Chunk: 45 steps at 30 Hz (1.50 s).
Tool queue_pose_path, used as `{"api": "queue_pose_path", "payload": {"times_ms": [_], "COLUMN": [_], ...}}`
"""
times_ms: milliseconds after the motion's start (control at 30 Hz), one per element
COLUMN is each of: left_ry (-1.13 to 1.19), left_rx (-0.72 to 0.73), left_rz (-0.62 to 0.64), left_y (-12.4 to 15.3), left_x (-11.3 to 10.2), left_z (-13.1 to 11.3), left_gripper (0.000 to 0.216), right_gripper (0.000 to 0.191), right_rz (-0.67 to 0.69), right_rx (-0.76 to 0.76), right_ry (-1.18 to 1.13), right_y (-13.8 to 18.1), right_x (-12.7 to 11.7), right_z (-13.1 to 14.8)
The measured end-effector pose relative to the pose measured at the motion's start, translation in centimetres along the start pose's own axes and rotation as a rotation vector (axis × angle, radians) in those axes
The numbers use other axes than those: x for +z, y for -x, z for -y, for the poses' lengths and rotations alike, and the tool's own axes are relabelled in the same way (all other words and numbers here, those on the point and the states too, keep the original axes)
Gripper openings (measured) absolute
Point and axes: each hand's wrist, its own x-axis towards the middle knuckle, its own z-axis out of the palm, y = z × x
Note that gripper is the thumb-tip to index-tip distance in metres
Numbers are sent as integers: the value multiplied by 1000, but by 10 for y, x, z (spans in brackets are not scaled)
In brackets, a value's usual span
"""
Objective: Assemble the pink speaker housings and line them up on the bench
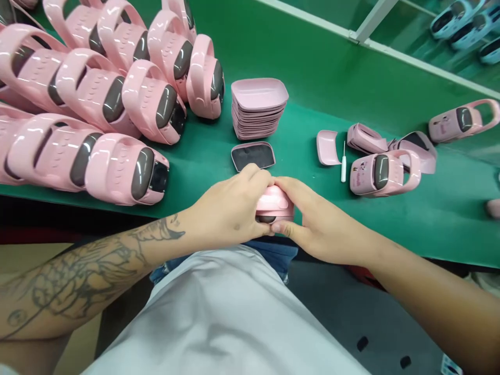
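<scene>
Both my hands meet at the near edge of the green table around one small pink plastic part [273, 202]. My left hand [230, 211] wraps it from the left, fingers curled over its top. My right hand [316, 224] grips it from the right, thumb underneath and fingers on top. Most of the part is hidden between the hands. Just beyond them a dark flat panel [252, 155] with a pink rim lies on the table. Behind that stands a stack of pink shallow covers [258, 109].
A heap of pink handled housings [117, 99] with dark windows fills the left of the green table [336, 78]. To the right lie a loose pink cover [326, 147], a small white-handled tool [343, 164] and pink housings [385, 172]. A metal rail [371, 44] crosses behind.
</scene>
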Motion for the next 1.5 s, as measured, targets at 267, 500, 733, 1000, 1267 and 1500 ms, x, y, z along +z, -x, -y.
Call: {"api": "queue_pose_path", "payload": {"times_ms": [267, 500, 733, 1000, 1267, 1500], "left_ry": [-9, 119, 116, 335, 405, 428], "left_rx": [-26, -25, -12, -25, 67, 182], "left_rz": [8, -5, 21, -17, -29, -10], "left_y": [-9, -20, -30, 3, 1, -5], "left_x": [8, 10, -2, 21, 58, 57], "left_z": [-9, -12, -7, 39, 45, 53], "left_gripper": [45, 36, 46, 96, 105, 91], "right_gripper": [63, 50, 62, 77, 97, 91], "right_rz": [-55, -107, -111, -369, -568, -652], "right_rx": [134, 27, -10, 155, 51, 8], "right_ry": [-90, -111, -243, -613, -458, -320], "right_y": [-4, -8, -5, 45, 55, 49], "right_x": [-8, -8, -6, 49, 86, 89], "right_z": [-8, -23, -39, -79, -89, -87]}}
